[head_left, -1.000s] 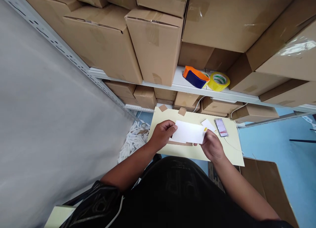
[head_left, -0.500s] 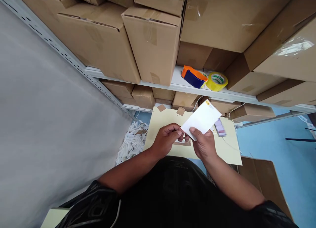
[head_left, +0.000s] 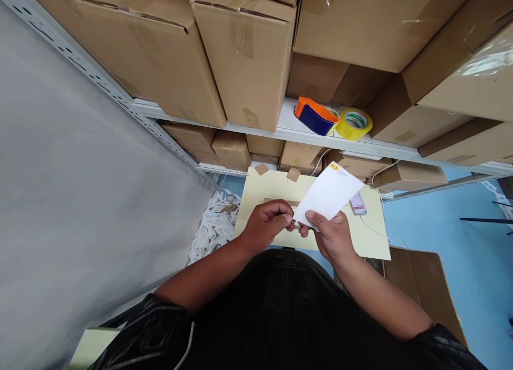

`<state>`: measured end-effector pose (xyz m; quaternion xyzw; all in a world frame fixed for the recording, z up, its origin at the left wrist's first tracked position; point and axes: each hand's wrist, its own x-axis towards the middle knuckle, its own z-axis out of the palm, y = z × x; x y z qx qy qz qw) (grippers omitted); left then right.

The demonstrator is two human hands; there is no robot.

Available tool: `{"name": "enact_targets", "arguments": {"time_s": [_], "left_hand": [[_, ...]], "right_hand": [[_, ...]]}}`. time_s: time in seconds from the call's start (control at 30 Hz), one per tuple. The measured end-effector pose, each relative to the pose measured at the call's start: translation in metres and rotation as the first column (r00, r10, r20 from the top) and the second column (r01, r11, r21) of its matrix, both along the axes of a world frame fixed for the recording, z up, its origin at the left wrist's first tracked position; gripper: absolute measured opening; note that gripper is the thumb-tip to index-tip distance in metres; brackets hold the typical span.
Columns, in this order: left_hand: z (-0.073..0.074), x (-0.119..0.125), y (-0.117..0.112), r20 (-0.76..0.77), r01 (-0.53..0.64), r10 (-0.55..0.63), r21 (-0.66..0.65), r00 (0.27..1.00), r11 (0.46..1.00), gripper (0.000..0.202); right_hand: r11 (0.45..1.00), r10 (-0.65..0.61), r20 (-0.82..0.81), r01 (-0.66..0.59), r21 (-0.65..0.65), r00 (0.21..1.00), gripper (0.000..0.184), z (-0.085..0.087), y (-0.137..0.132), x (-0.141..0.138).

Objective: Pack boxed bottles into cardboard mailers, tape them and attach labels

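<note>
A white rectangular sheet (head_left: pixel 329 194) with a small yellow logo and fine print at its top left corner is held tilted above the table. My right hand (head_left: pixel 329 233) grips its lower edge, thumb on top and fingers underneath. My left hand (head_left: pixel 272 223) is closed, thumb and forefinger pinched at the sheet's lower left corner. Its other fingers are curled in. Partly hidden behind my hands, a flat piece of cardboard (head_left: pixel 276 201) with something white on it lies on the pale yellow table (head_left: pixel 256 191).
Cardboard boxes (head_left: pixel 244 60) fill the shelves ahead. On the shelf edge sit an orange and blue tape dispenser (head_left: pixel 316 117) and a yellow tape roll (head_left: pixel 354 124). A blurred purple object (head_left: pixel 358 203) lies right of the sheet. White paper scraps (head_left: pixel 214 225) are heaped at the left.
The sheet has turned to show more of its face, and its logo sits slightly further left. Both hands keep their hold. The whole view has shifted a little.
</note>
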<state>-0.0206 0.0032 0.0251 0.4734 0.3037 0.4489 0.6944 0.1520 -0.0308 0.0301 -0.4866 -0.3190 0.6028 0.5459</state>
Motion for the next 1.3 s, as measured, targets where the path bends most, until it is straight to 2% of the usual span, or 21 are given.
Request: {"name": "enact_targets", "arguments": {"time_s": [0.57, 0.87, 1.03, 1.17, 1.23, 1.3], "left_hand": [[-0.002, -0.003, -0.011, -0.095, -0.016, 0.028, 0.124, 0.995, 0.992, 0.017], [-0.004, -0.004, -0.013, -0.22, -0.042, 0.076, 0.156, 0.973, 0.987, 0.015], [-0.007, -0.003, -0.013, -0.225, -0.024, 0.068, 0.192, 0.972, 0.981, 0.016], [-0.014, -0.001, -0.013, -0.182, -0.05, 0.085, 0.19, 0.98, 0.981, 0.016], [-0.02, 0.0, -0.012, -0.182, -0.092, 0.126, 0.184, 0.975, 0.979, 0.015], [-0.027, 0.0, -0.01, -0.21, -0.136, 0.17, 0.171, 0.963, 0.976, 0.013]], "right_hand": [[0.997, -0.062, 0.074, 0.065, -0.035, 0.995, 0.025, -0.01, -0.013, 0.0], [0.995, -0.086, 0.109, 0.09, -0.036, 0.99, 0.023, -0.012, -0.018, -0.002], [0.996, -0.029, 0.055, 0.034, -0.084, 0.998, 0.025, -0.012, -0.016, -0.003], [0.969, 0.099, -0.009, -0.098, -0.227, 0.995, 0.035, -0.024, -0.008, -0.006], [0.967, 0.077, 0.079, -0.055, -0.249, 0.994, 0.043, -0.034, -0.004, -0.008], [0.986, -0.054, 0.261, 0.093, -0.141, 0.964, 0.05, -0.042, -0.002, -0.008]]}}
